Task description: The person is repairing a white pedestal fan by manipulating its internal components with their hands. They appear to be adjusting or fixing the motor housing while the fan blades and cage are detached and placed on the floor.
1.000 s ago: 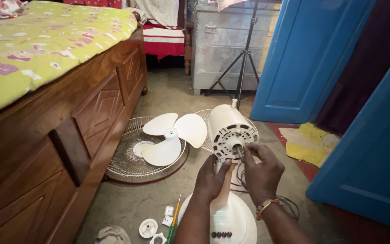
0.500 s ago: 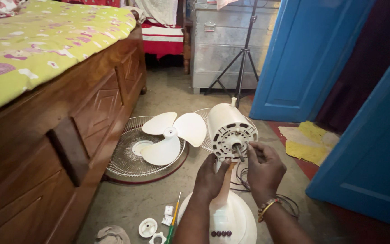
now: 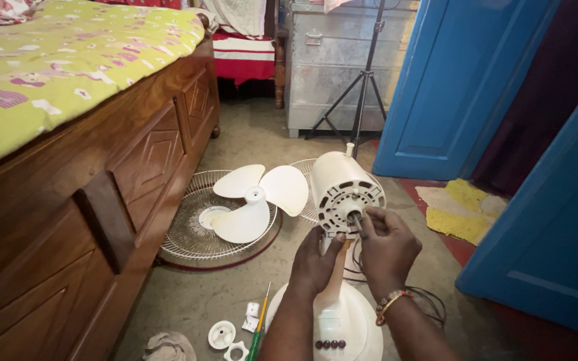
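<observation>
- concrete floor carries all
- fan base, grille with blade on it
- screwdriver, white caps, rag
- tripod, yellow mat, bed

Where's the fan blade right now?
The white fan blade lies on the wire grille on the floor, left of the motor housing, beside the wooden bed.

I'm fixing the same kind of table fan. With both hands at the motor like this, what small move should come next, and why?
Probably turn the shaft gently with the right hand to feel whether it spins freely. Those fingers already pinch it, the left hand braces the neck under the motor, and the blade lies off on the grille.
</observation>
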